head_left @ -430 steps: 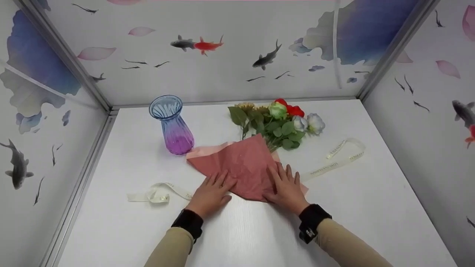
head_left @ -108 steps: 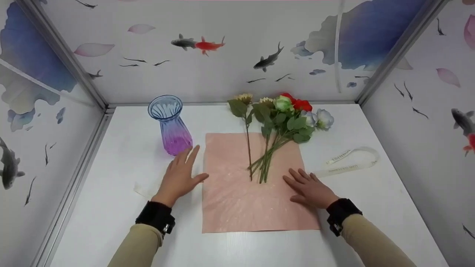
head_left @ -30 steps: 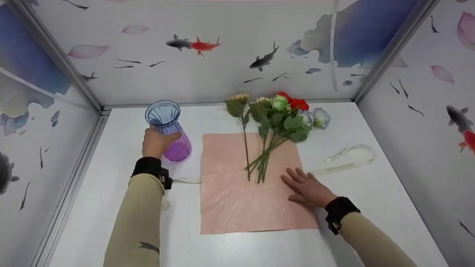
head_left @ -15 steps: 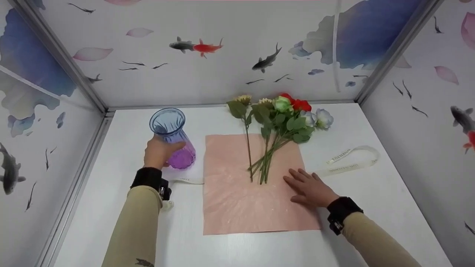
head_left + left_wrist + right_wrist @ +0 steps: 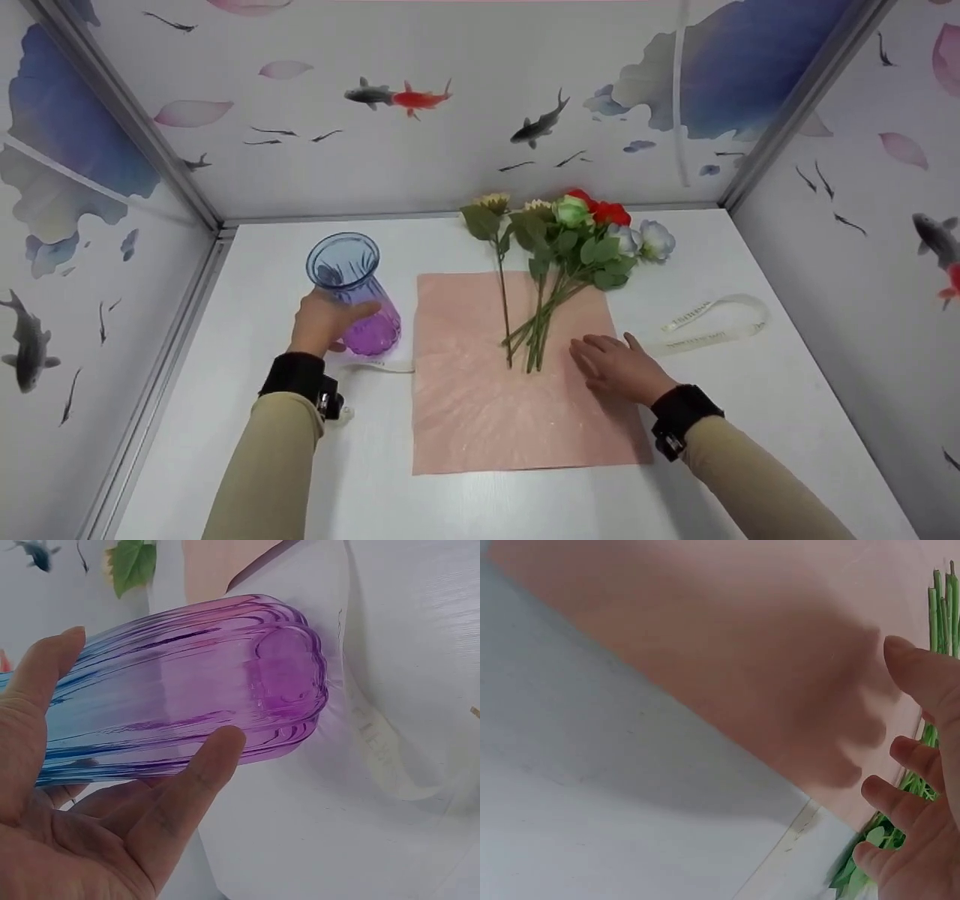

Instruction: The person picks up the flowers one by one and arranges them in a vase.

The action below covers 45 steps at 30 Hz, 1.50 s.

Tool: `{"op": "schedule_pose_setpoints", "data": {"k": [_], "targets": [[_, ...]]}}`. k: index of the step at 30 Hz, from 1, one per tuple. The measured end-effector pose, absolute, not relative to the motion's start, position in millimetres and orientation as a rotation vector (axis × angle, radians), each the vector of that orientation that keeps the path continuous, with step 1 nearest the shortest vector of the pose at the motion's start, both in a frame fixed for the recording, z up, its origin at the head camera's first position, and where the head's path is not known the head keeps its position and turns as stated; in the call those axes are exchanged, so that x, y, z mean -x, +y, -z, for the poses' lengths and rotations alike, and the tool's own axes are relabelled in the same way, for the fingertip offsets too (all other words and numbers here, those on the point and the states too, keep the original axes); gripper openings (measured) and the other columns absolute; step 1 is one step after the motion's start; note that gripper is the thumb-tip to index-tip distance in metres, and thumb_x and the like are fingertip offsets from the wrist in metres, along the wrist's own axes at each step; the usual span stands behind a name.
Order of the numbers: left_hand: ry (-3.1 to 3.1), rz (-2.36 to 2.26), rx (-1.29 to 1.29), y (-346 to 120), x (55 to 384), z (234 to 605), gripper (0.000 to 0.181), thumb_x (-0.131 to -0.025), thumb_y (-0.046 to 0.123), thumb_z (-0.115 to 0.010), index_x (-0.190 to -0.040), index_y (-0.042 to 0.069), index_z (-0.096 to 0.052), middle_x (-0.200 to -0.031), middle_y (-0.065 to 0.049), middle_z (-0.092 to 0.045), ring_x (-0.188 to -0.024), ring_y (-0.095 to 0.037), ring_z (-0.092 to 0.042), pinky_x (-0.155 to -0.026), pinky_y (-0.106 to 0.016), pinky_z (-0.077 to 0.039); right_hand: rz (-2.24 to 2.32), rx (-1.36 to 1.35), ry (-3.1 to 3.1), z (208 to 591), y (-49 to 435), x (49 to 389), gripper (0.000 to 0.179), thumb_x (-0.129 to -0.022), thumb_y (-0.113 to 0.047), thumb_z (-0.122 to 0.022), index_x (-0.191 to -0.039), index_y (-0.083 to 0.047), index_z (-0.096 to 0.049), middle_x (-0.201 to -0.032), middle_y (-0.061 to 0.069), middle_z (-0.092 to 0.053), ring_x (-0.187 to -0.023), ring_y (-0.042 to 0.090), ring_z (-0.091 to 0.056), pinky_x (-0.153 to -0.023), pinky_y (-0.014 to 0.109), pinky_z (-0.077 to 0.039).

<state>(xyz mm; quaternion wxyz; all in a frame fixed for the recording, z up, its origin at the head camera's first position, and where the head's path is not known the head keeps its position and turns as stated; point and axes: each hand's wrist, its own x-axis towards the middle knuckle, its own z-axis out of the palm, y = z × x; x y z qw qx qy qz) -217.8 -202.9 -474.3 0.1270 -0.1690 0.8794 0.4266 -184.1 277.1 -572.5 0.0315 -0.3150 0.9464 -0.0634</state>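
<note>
My left hand (image 5: 321, 322) grips a ribbed glass vase (image 5: 375, 330), blue at its flared rim and purple at the base. In the left wrist view the vase (image 5: 187, 690) lies between thumb and fingers, its base near the white tabletop. A flat pink sheet of wrapping paper (image 5: 480, 420) is spread in front of me. My right hand (image 5: 619, 367) hovers over its right part, casting a shadow there; in the right wrist view the fingers (image 5: 889, 799) are loosely bent and hold nothing. Artificial flowers (image 5: 574, 251) lie with their stems across the paper's upper half.
A cream printed ribbon (image 5: 697, 343) loops on the table right of the paper. Another ribbon (image 5: 390, 367) runs from the paper's left edge, partly hidden by the left hand. Printed wall panels (image 5: 450, 165) enclose the table at the back and sides.
Earlier folded, the paper now lies flat with stems on it. The left hand has since taken hold of the vase and drawn it nearer. The right hand has risen off the paper.
</note>
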Motion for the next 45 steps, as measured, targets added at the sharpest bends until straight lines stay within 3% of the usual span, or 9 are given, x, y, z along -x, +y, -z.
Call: {"op": "schedule_pose_setpoints", "data": {"k": [8,13,16,24,31,36,41,45], "targets": [[2.548,-1.247,0.432,-205,214,473,0.084,-0.087,0.039,-0.081,-0.150,0.003,-0.038,-0.147,-0.028,-0.051,-0.120,-0.047,-0.062,-0.070,-0.045,-0.063,0.360,1.041,2.960,575,263,195,0.057,-0.092,0.003,-0.070,-0.145,0.006,-0.050,-0.132,0.029,-0.059,-0.120,0.045,-0.060,-0.098,0.055,-0.052],[2.514,-1.261,0.413,-207,214,473,0.086,-0.087,0.038,-0.081,-0.152,0.005,-0.035,-0.150,-0.028,-0.046,-0.124,-0.049,-0.058,-0.071,-0.048,-0.063,0.417,1.008,2.981,580,254,200,0.051,-0.095,0.007,-0.063,-0.145,0.008,-0.049,-0.129,0.028,-0.059,-0.115,0.044,-0.061,-0.094,0.052,-0.054],[2.512,-1.269,0.403,-208,214,473,0.086,-0.087,0.038,-0.081,-0.152,0.004,-0.035,-0.150,-0.029,-0.046,-0.124,-0.050,-0.058,-0.070,-0.048,-0.063,0.435,0.947,2.981,582,248,204,0.052,-0.097,0.007,-0.061,-0.147,0.007,-0.047,-0.126,0.027,-0.059,-0.111,0.043,-0.062,-0.091,0.052,-0.054],[2.486,-1.281,0.422,-209,213,473,0.090,-0.087,0.039,-0.081,-0.154,0.003,-0.031,-0.153,-0.031,-0.042,-0.127,-0.051,-0.055,-0.073,-0.050,-0.063,0.463,0.667,2.871,583,242,221,0.072,-0.096,0.003,-0.063,-0.159,0.000,-0.029,-0.133,0.030,-0.053,-0.122,0.048,-0.053,-0.099,0.055,-0.050],[2.485,-1.266,0.414,-206,215,473,0.089,-0.087,0.040,-0.081,-0.153,0.005,-0.033,-0.153,-0.029,-0.043,-0.127,-0.051,-0.055,-0.071,-0.049,-0.063,0.454,0.597,2.767,576,243,234,0.085,-0.091,-0.003,-0.072,-0.160,0.003,-0.022,-0.125,0.032,-0.045,-0.107,0.042,-0.045,-0.090,0.051,-0.043],[2.490,-1.256,0.400,-203,213,476,0.087,-0.089,0.040,-0.080,-0.154,0.008,-0.032,-0.154,-0.027,-0.043,-0.128,-0.050,-0.055,-0.068,-0.046,-0.063,0.443,0.558,2.688,578,246,239,0.089,-0.091,-0.007,-0.074,-0.161,0.001,-0.020,-0.112,0.021,-0.039,-0.098,0.034,-0.031,-0.083,0.044,-0.032],[2.495,-1.244,0.396,-204,213,477,0.087,-0.089,0.040,-0.079,-0.154,0.007,-0.032,-0.153,-0.028,-0.043,-0.125,-0.050,-0.057,-0.070,-0.048,-0.063,0.467,0.435,2.635,580,246,241,0.083,-0.093,-0.010,-0.074,-0.161,-0.004,-0.026,-0.117,0.019,-0.035,-0.103,0.035,-0.030,-0.084,0.042,-0.038],[2.490,-1.226,0.401,-207,215,478,0.089,-0.089,0.040,-0.079,-0.155,0.006,-0.031,-0.154,-0.028,-0.042,-0.125,-0.050,-0.057,-0.070,-0.048,-0.063,0.475,0.408,2.631,579,243,244,0.090,-0.091,-0.009,-0.076,-0.162,-0.004,-0.021,-0.120,0.022,-0.036,-0.105,0.037,-0.031,-0.086,0.045,-0.038]]}}
